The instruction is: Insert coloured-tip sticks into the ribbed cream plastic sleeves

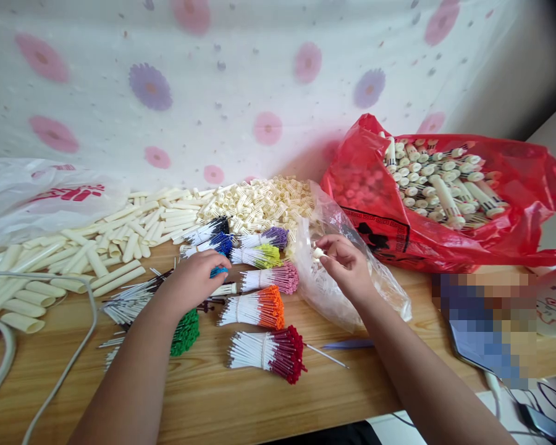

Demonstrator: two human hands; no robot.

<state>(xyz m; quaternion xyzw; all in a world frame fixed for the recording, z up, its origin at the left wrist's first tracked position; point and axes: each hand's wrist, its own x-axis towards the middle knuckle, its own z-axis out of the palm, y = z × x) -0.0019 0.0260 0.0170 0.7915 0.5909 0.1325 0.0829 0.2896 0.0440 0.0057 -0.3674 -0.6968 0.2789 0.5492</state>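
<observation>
My right hand point(345, 262) pinches a small cream plastic piece point(319, 253) between thumb and fingers, above a clear plastic bag point(352, 303). My left hand point(199, 275) is over a light-blue-tipped bundle point(219, 271), its fingers curled down on it; what they grip, if anything, is hidden. Around it lie bundles of white sticks with coloured tips: orange point(271, 307), dark red point(287, 354), pink point(285, 277), yellow point(266, 256), purple point(275, 237), dark blue point(220, 243) and green point(185, 332). One loose stick point(327, 356) lies beside the dark red bundle.
Cream tubes point(134, 228) cover the back left, beside a heap of small slotted cream pieces point(264, 204). A red bag point(366, 210) of assembled pieces stands at the right, near a tablet-like device point(472, 346). A pale cable point(90, 321) crosses the left side.
</observation>
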